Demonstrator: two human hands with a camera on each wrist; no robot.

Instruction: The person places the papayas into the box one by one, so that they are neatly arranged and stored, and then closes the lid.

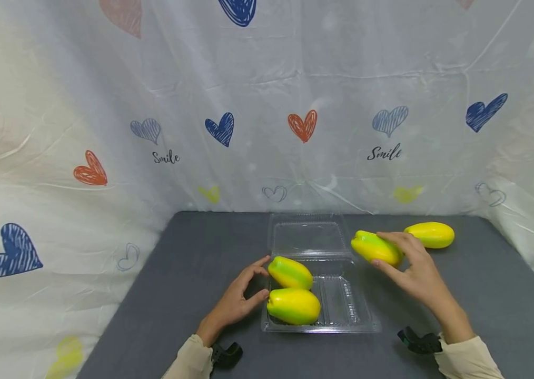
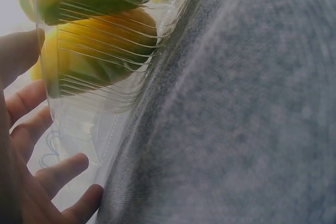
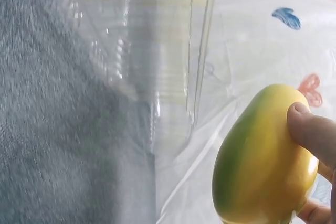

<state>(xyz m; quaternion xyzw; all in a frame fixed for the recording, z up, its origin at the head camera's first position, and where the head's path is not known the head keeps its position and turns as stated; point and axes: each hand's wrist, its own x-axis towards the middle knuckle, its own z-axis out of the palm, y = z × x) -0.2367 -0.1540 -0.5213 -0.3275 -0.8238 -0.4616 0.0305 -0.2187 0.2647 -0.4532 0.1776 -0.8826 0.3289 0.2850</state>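
In the head view, the right hand grasped a yellow-green papaya-like fruit between its thumb and fingers. A yellow fruit lay just beyond that hand, on the grey table. Leftward of the right hand sat a clear plastic clamshell container, its lid laid back, farther away than the left hand. That hand was loosely spread at the container's side and gripped nothing; just beside its fingertips, inside the container, lay a nearer fruit and a farther fruit. Beyond both hands hung a heart-printed curtain.

In the left wrist view, the left thumb and two fingertips met the container's clear edge, the other fingers apart from it, and two fruits showed through the ribbed wall.

In the right wrist view, the thumb pressed the held fruit's yellow side, well apart from the container.
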